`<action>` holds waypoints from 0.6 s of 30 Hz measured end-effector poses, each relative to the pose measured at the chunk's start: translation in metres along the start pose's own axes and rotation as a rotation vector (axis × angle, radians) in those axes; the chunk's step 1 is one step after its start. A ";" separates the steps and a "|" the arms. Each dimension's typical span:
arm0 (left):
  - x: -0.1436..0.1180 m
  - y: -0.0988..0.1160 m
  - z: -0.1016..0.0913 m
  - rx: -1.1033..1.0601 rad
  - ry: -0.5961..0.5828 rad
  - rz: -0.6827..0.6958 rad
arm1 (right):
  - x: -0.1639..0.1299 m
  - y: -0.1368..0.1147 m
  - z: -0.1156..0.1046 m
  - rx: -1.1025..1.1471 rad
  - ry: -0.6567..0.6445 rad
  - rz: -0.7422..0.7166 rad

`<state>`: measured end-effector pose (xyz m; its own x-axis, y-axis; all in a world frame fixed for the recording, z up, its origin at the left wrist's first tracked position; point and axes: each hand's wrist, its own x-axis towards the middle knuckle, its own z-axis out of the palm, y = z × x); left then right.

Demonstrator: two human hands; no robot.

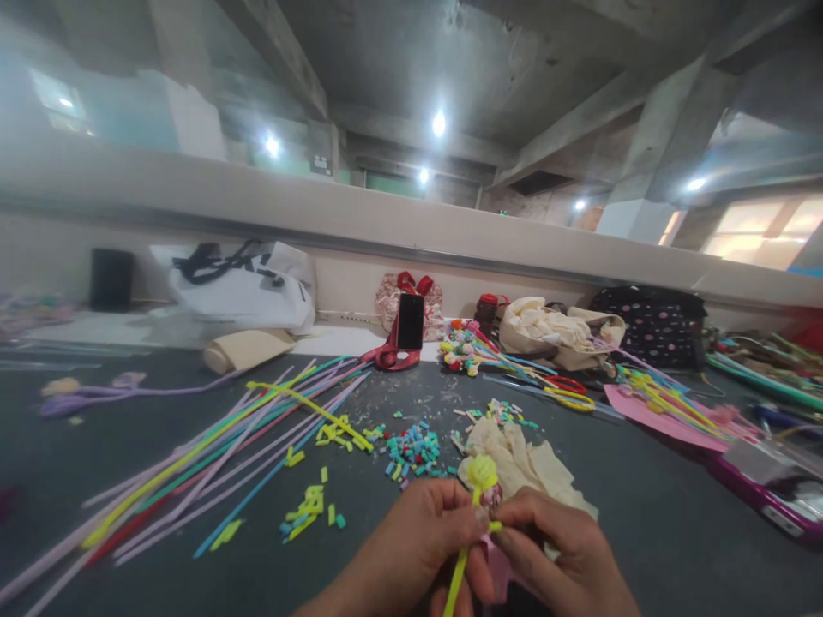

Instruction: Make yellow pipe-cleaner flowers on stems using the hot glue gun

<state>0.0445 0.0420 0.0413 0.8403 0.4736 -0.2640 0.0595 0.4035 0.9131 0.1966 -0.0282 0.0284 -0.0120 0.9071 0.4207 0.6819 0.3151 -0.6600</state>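
Right now, from the head camera, I see two bare hands working close together over a dark table (257,587). The left hand (428,536) is curled around a yellow stem (457,578), thumb and fingers gripping it just below a yellow flower (482,470), which stands up above the thumb. The right hand (559,540) is beside it, its fingertips pinched on a short yellow bit (495,526); whether that bit is joined to the stem I cannot tell. Something pink (498,566) shows between the hands, partly hidden.

Just behind them lies a crumpled cream cloth (553,476). To its left are small blue and teal pieces (415,450) in a loose heap, with yellow pieces (313,500) scattered further left. A bundle of long coloured stems (193,470) stretches across the left side, and one loose yellow strip (321,414) lies over its far end.

Further back, a phone (410,321) leans upright against a pink patterned bag (389,300). A bunch of small flowers (459,347) lies right of it, near a red-lidded bottle (487,313). A white bag (250,296) sits at the back left, a black dotted bag (649,326) at the back right. Nearer on the right, a pink sheet (633,411) has more stems resting on it.
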 end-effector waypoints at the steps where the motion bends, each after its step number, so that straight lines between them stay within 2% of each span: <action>1: 0.000 0.000 0.000 0.009 0.001 0.006 | 0.000 0.000 0.002 0.044 0.007 0.043; 5: 0.003 -0.002 0.000 0.035 0.029 0.034 | -0.001 0.002 0.008 0.212 0.047 0.201; 9: 0.004 -0.003 0.000 0.055 0.040 0.019 | -0.001 0.006 0.011 0.308 0.064 0.258; 12: 0.004 -0.004 0.000 0.035 0.026 0.001 | 0.000 0.005 0.007 0.228 0.060 0.160; 18: 0.002 -0.003 -0.004 -0.029 -0.019 -0.043 | 0.004 -0.005 -0.005 0.003 -0.014 -0.224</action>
<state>0.0441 0.0453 0.0369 0.8472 0.4410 -0.2963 0.0800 0.4454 0.8917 0.1968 -0.0269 0.0361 -0.1737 0.8180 0.5483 0.6588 0.5103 -0.5527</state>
